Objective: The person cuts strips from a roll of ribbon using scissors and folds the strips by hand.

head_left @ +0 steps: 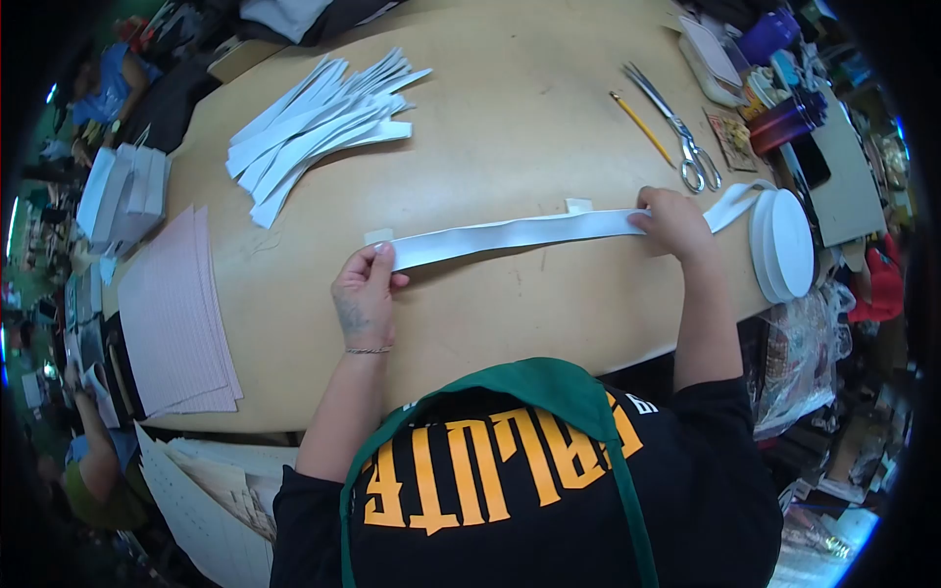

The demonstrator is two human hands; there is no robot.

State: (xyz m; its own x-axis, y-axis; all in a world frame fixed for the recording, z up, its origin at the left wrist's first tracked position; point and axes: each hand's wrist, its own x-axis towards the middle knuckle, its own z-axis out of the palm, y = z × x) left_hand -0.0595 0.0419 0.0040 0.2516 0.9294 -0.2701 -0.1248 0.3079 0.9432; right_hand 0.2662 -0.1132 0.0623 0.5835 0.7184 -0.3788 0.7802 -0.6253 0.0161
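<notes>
A white elastic band (510, 233) is stretched out just above the table between my hands. Its left end is pinched between thumb and fingers of my left hand (365, 287). Farther along, my right hand (674, 221) grips the same band, which runs on to a white roll (784, 245) at the table's right edge. Two small pale tape marks lie on the table behind the band, one near my left hand and one (578, 206) left of my right hand. A pile of cut white strips (319, 132) lies beyond my left hand.
Scissors (676, 127) and a yellow pencil (642, 127) lie beyond my right hand. Pink lined sheets (176, 314) are stacked at the left edge of the table (490, 323). A dark bottle (787, 120) and a plastic container (711, 61) stand far right. Other people sit at left.
</notes>
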